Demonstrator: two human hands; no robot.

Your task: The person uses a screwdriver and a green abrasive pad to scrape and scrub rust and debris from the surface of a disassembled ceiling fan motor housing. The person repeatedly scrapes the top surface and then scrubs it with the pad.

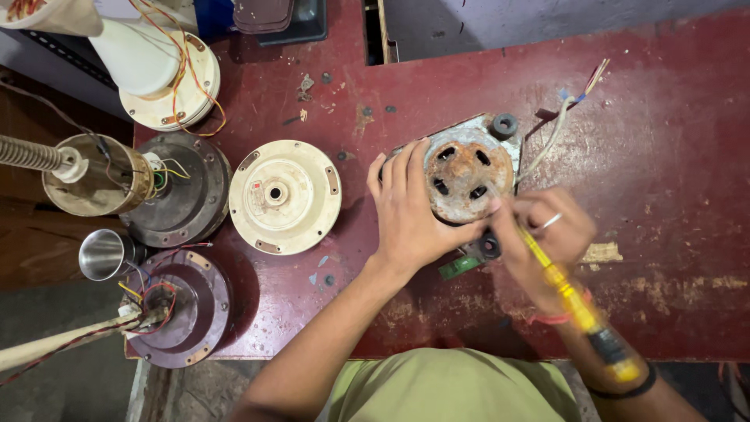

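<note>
Two bare hands work near the front edge of a worn red table point(672, 156). Right hand point(547, 238) is clenched around a yellow-handled screwdriver point(574, 301), whose shaft slants up and left to the lower right rim of a rusty motor point(469, 176). Left hand point(410, 215) lies spread and flat against the motor's left side, fingers gripping its rim. The motor rests on a pale metal mounting plate point(512, 144) toward the table's middle; grey rubber bushings sit at the plate's far right corner point(504, 125) and at its near corner point(490, 246). A small green circuit board point(459, 267) lies just in front of the motor. White wires point(558, 129) run from the motor toward the far right corner. Left of the left hand lies a cream round cover point(285, 197). Along the left edge stand a maroon motor housing point(183, 306), a dark grey one point(183, 199), and, farthest, a cream one point(176, 86).
</note>
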